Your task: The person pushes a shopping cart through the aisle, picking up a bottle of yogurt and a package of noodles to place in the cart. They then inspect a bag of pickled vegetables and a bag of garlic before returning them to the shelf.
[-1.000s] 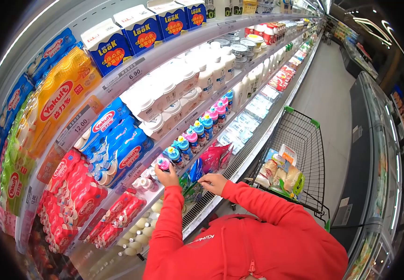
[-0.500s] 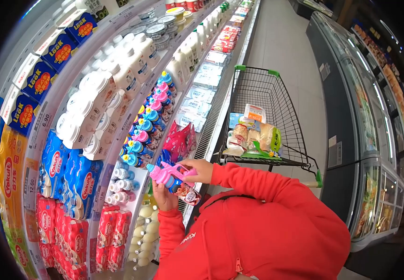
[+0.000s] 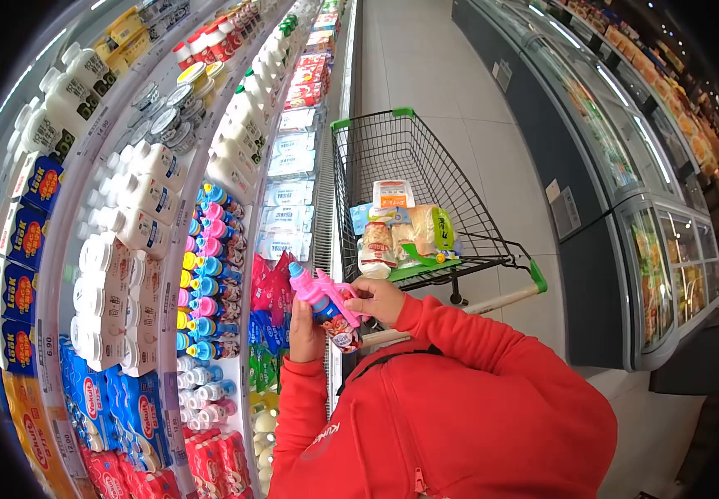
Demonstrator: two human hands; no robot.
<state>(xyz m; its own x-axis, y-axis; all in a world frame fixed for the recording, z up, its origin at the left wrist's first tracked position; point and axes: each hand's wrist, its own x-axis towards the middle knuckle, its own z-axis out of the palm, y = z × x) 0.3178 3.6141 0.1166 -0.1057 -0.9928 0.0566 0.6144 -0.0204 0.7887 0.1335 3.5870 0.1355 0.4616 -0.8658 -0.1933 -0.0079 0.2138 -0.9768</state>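
Item in hand: pink bottle (image 3: 318,291), blue cap (image 3: 296,269), body tilted with the cap up and to the left. Position: at chest height, just in front of the chilled shelving (image 3: 185,208), between shelf edge and cart. Lower end printed in several colours, partly covered by fingers; label text not readable.

Left hand (image 3: 305,328): closed around the bottle from below, grasping the lower body. Right hand (image 3: 379,299): fingertips pinching the bottle's right side, also grasping it. Both arms in red sleeves (image 3: 459,341).

Immediately left: shelf rows of similar small bottles (image 3: 206,274) with blue, pink and yellow caps. Above and further left: white bottles (image 3: 127,241), then blue cartons (image 3: 23,233). Below: blue and red multipacks (image 3: 139,416).

Immediately right: black wire shopping cart (image 3: 393,150) with green corner trim, its handle near the right sleeve. Inside the cart: several wrapped food packs (image 3: 401,233), lying against the near end.

Room: supermarket aisle, pale grey tiled floor (image 3: 459,108). Along the right side: glass-fronted freezer cabinets (image 3: 650,249), well apart from the cart.
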